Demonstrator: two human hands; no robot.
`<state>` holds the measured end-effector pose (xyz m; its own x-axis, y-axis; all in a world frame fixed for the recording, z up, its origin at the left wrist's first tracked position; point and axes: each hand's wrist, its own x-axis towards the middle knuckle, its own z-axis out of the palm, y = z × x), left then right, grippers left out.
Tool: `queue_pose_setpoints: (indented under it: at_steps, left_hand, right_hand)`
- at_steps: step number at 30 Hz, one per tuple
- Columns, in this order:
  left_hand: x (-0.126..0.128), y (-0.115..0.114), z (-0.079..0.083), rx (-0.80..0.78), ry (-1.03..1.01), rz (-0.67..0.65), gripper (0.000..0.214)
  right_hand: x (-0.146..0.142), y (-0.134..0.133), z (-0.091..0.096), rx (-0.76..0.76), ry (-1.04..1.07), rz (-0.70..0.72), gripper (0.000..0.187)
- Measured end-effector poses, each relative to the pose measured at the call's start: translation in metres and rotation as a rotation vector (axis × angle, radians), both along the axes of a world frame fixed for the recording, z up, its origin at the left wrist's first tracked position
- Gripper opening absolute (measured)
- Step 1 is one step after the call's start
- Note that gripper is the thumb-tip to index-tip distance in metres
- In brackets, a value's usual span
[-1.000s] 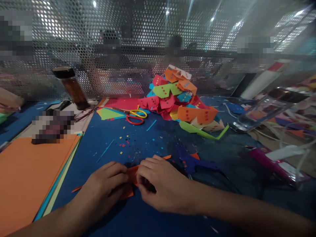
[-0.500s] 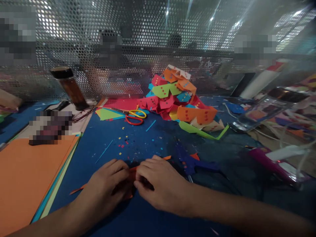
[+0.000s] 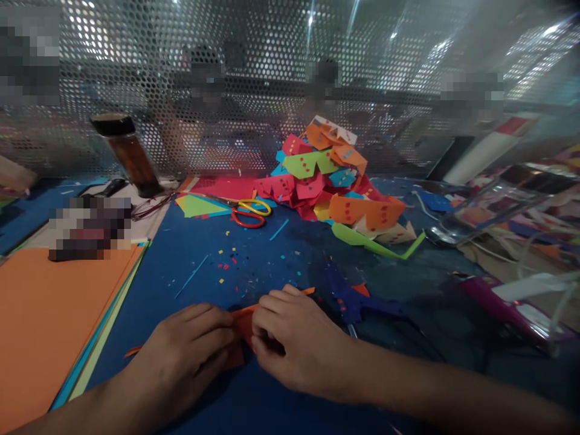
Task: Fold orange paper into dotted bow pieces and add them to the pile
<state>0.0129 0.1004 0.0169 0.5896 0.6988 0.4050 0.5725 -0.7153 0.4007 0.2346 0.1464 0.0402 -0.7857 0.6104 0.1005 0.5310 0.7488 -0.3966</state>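
Note:
Close to the front of the blue table, both my hands are closed on a folded piece of orange paper (image 3: pixel 243 320). My left hand (image 3: pixel 188 347) covers its left part, and a narrow orange tip sticks out beyond the wrist. My right hand (image 3: pixel 294 341) pinches the other part, its fingers curled, with an orange end showing past the knuckles. Most of the paper is hidden under my fingers. A blue glue gun (image 3: pixel 356 299) lies just right of my right hand. Small coloured paper bits (image 3: pixel 226 266) are scattered beyond my hands.
Folded paper masks with dots (image 3: pixel 312 181) are heaped at the back. Scissors (image 3: pixel 251 212) with red and yellow handles lie left of them. Orange sheets (image 3: pixel 58 314) are stacked at left, near a dark-lidded bottle (image 3: pixel 133 160). A clear bottle (image 3: pixel 475 205) and purple power strip (image 3: pixel 512 308) are at right.
My left hand has shifted slightly left and down, flattening over the paper. More of the orange paper shows between my hands. My right hand has barely moved.

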Motion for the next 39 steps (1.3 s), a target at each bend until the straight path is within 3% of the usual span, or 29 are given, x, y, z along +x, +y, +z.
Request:
queue_pose_setpoints:
  at_steps: [21,35,39]
  left_hand:
    - [0.006,-0.002,0.017,0.175,0.121,-0.006,0.034]
    - [0.001,-0.003,0.009,0.027,0.145,-0.054,0.028]
    - [0.001,-0.002,0.011,0.002,0.114,-0.064,0.026]
  right_hand:
    - [0.001,-0.002,0.001,-0.035,0.002,0.016,0.012]
    - [0.001,-0.002,0.003,-0.016,-0.011,0.012,0.011]
    - [0.004,-0.002,0.007,0.059,0.009,0.109,0.007]
